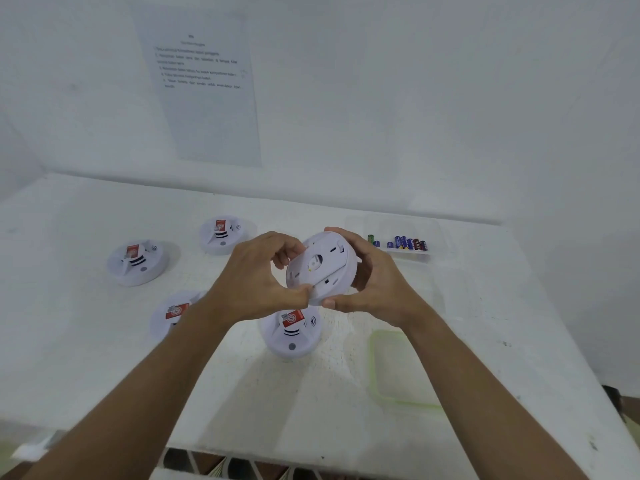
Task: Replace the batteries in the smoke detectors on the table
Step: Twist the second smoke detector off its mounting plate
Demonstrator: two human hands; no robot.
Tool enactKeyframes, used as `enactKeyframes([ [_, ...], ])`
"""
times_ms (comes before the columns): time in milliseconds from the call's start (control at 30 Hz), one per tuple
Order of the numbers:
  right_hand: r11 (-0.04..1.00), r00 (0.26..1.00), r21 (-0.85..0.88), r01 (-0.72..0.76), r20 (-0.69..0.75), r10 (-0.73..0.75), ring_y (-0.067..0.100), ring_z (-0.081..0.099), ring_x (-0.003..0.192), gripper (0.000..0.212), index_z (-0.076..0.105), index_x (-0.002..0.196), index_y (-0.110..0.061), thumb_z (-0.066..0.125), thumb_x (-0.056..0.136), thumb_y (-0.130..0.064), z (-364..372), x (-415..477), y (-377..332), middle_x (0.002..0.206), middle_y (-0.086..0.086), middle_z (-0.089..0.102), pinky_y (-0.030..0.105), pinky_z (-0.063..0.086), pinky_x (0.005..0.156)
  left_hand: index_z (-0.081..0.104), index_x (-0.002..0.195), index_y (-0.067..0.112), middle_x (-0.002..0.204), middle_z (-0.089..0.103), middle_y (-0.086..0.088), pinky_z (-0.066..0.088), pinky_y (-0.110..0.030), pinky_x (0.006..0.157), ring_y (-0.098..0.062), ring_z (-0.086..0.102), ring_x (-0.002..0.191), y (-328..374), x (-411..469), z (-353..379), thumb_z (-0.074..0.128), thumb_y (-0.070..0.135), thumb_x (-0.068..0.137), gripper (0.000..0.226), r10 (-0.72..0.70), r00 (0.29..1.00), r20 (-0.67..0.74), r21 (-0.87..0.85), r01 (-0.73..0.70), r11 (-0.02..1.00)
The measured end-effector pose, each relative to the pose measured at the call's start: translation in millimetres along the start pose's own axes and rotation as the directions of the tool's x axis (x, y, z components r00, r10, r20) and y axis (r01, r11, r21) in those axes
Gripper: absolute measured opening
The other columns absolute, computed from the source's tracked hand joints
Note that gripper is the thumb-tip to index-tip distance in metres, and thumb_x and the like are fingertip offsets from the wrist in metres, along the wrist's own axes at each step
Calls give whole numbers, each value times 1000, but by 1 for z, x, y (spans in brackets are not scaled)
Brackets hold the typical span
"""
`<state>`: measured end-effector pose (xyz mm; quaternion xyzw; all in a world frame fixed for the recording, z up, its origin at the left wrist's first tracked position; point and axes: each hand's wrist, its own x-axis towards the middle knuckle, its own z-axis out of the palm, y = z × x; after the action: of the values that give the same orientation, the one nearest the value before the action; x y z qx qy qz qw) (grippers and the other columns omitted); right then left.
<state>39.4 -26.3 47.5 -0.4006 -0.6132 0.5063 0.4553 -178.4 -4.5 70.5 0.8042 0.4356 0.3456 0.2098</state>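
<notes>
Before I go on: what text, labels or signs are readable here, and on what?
Nothing reads clearly.
Sheet on the wall: printed lines, too blurred.
Red labels on the detectors: too small.
Sound-wave sign beside each: no words.
Batteries: print too small.
Held detector: no text shows.

Probably a plain test workroom: a scuffed white table (69,341) against bare white walls (450,98), with a printed paper instruction sheet (204,98) posted above.

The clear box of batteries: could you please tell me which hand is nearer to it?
Right. The right hand sits just left of the box; the left hand is farther, beyond the held detector.
</notes>
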Motion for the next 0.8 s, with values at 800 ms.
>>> enactKeyframes([
  [800,992,997,-118,-50,44,55,23,66,116,92,52,141,-21,91,62,7,1,0,8,128,0,67,40,57,95,61,111,28,103,61,17,50,-17,77,-8,60,96,-7,6,4,74,53,61,58,16,989,147,-117,1,993],
])
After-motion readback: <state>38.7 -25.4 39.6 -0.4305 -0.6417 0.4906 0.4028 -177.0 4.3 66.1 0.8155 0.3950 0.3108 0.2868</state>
